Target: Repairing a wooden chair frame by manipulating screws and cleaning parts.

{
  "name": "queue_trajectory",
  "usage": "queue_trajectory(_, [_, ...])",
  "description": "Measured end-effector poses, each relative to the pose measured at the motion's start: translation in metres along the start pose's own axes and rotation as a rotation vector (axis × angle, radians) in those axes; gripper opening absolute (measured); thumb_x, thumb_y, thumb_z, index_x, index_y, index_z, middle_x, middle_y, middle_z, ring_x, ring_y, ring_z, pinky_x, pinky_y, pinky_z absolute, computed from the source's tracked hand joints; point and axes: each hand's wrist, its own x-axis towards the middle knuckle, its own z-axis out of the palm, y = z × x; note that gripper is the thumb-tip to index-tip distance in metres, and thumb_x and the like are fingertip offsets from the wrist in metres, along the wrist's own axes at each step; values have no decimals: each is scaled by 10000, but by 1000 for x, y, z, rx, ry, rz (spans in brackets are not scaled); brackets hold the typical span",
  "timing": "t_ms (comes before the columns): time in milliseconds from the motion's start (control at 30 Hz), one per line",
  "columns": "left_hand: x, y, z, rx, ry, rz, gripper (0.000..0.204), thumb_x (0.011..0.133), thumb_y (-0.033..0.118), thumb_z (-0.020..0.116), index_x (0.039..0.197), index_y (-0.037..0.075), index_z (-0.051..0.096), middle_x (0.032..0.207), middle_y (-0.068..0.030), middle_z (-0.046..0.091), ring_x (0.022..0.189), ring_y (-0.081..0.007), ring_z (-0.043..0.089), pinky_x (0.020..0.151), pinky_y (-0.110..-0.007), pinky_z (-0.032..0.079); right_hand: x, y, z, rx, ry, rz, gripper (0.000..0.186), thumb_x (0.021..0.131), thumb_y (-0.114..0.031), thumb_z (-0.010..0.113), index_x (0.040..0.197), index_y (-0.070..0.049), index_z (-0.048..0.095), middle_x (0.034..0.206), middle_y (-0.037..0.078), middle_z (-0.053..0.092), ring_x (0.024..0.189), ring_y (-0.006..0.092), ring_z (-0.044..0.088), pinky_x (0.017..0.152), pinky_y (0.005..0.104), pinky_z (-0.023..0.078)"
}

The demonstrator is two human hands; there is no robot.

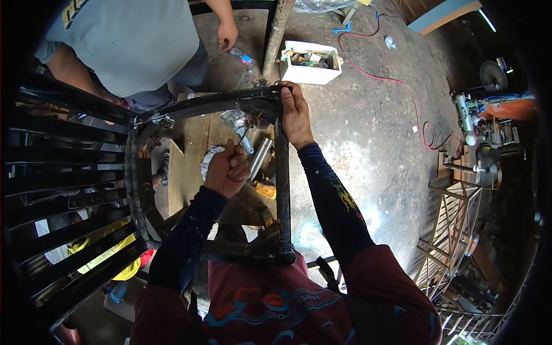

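A black chair frame [283,190] with an open seat lies in front of me, its slatted back [69,178] stretching to the left. My right hand [295,112] is wrapped round the far right corner of the frame. Inside the seat opening, my left hand [229,171] is closed on a thin tool with a narrow shaft [244,138], whose far end points at the underside of that corner. Most of its grip is hidden in the fist. Beneath the opening, a wooden board [195,135] bears a metal tube [262,156], a crumpled white cloth [210,161] and a clear plastic bag [233,119].
A co-worker in a grey shirt [129,46] is at the chair's far left side. Beyond the frame stand a post [278,37] and a white box [310,72] of odds and ends. A red hose [376,76] crosses the floor; slatted wooden furniture [448,236] stands right.
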Motion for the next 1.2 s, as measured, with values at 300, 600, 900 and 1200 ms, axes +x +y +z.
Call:
queue_trajectory(300, [9,7,9,468,185,235,293,1062,294,464,1082,27,585,691,-31,567,505,-92,440,478,-233,352,1,6,-3,-32,14,-60,251,1061,-236,468,1156,-28,574,1031,121,650,976,194,583,916,309,452])
queue_trajectory(600, [2,22,1,2475,438,1028,330,931,232,639,1226,93,594,975,-175,662,785,-320,635,677,-403,514,-3,4,-1,52,22,-11,297,1067,-280,471,1195,-41,592,1076,34,611,1021,120,524,953,255,413])
queue_trajectory(900, [10,31,8,2618,37,1154,302,914,120,646,1184,16,562,958,-121,640,877,-277,640,683,-366,529,-4,0,-2,71,30,-16,213,1051,-193,485,1139,-26,584,1028,63,621,991,145,540,930,268,424])
queue_trajectory(1200, [24,12,-1,757,6,223,222,1051,225,471,1071,26,567,572,26,373,445,-122,366,403,-272,302,-2,4,-4,129,16,-1,248,1065,-239,472,1174,-50,589,1030,2,597,970,88,514,906,237,428])
